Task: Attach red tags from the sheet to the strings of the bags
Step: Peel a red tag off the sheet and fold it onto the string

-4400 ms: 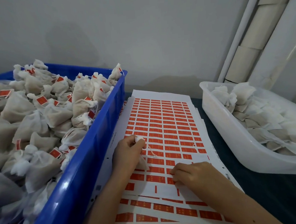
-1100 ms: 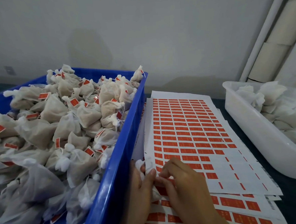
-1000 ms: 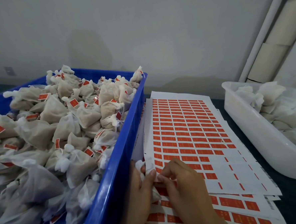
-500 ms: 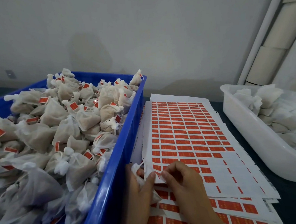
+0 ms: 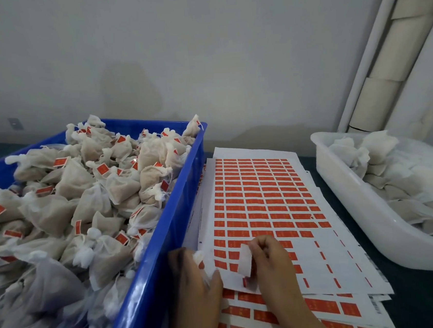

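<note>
Right hand [image 5: 269, 259] pinches peeled tag [image 5: 245, 261], white backing up, long axis 12-to-6, over sheet [image 5: 261, 201] near edge; left hand [image 5: 192, 279] at its 9 o'clock grips small bag [image 5: 199, 257], string probably between fingers; blue crate [image 5: 177, 211] of tagged bags at 9, white tub [image 5: 343, 189] at 3

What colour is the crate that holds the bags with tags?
Blue. The crate shows in the head view, its only view, at the left.
</note>
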### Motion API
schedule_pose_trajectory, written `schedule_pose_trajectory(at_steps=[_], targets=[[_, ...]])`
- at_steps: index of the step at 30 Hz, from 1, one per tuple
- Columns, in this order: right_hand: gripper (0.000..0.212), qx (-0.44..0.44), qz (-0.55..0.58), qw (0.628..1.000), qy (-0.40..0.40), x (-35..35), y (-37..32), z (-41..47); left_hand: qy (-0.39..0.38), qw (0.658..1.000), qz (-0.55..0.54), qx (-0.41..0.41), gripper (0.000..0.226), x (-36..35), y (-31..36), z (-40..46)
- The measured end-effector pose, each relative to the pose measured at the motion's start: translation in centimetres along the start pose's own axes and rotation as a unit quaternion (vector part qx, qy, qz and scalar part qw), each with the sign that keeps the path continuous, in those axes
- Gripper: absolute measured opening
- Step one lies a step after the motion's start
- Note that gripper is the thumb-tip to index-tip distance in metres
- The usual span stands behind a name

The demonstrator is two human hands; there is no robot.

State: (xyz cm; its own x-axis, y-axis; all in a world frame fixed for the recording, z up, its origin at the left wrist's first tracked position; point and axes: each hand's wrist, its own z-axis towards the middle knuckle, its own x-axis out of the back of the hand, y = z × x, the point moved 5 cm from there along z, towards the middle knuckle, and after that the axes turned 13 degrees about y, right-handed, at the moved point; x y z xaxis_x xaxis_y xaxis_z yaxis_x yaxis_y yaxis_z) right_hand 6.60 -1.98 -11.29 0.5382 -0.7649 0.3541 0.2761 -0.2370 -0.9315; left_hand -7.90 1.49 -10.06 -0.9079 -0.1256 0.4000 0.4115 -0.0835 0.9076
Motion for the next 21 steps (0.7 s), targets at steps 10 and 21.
schedule_pose_trajectory(at_steps=[10, 21], targets=[[0.029, -0.116, 0.14, 0.983, -0.018, 2.3, -0.4, 1.7, -0.037, 0.974, 0.14, -0.176, 0.034, -1.3, 4.2, -0.1], [0.017, 0.05, 0.126, 0.991, -0.012, 7.2, -2.8, 6.9, -0.165, 0.985, -0.049, -0.018, 0.025, -8.8, 6.7, 3.1]])
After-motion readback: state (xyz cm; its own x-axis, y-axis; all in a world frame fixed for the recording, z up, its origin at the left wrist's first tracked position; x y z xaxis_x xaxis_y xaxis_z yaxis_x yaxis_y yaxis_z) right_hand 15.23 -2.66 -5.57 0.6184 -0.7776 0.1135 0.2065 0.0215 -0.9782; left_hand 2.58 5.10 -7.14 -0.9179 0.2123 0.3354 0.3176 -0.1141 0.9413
